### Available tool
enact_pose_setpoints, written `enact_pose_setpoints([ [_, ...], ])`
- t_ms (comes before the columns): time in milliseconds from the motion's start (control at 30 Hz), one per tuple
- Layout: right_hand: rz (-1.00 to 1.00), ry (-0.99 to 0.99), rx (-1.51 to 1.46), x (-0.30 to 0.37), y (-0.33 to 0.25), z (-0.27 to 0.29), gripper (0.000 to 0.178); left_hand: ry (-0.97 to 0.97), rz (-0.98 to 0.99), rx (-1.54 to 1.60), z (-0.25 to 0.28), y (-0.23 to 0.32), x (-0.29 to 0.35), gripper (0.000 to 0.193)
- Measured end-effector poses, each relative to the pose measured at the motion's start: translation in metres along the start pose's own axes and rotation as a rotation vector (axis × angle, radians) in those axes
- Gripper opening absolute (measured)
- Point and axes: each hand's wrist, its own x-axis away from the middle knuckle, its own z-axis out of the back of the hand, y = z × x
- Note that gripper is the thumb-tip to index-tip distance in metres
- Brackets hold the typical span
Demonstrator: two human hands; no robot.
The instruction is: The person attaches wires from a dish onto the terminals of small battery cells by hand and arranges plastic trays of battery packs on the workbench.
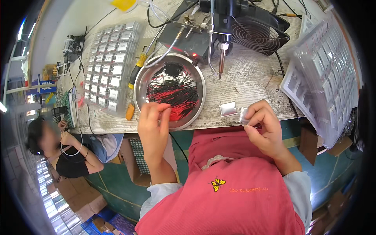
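At the near rim of a round metal bowl (202, 84), my left hand (153, 129) has its thumb and fingertips drawn together. What they hold, if anything, is too small to make out. Inside the bowl lie many short red and black wires (174, 92). My right hand (266, 127) pinches a small silver pouch battery cell (243, 114) between thumb and fingers, just above the table's near edge. A second silver cell (228, 109) lies flat on the table beside it, to the left. Beyond them a soldering iron (222, 62) hangs tip down from a stand.
A clear tray of silver cells (109, 66) lies at the left; stacked plastic trays (325, 74) lean at the right. A black fan (260, 33) stands at the back. A yellow-black screwdriver (137, 70) lies by the bowl. Another person (72, 152) sits at the far left.
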Motion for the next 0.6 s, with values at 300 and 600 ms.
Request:
enact_pose_setpoints([
  [300, -0.035, 0.014, -0.004, 0.001, -0.003, -0.002, 0.017, -0.122, -0.087, -0.022, -0.016, 0.008, -0.011, 0.008],
  [600, -0.032, 0.004, 0.004, 0.001, 0.0, 0.002, 0.016, -0.151, -0.176, -0.165, -0.024, 0.011, -0.013, 0.011],
])
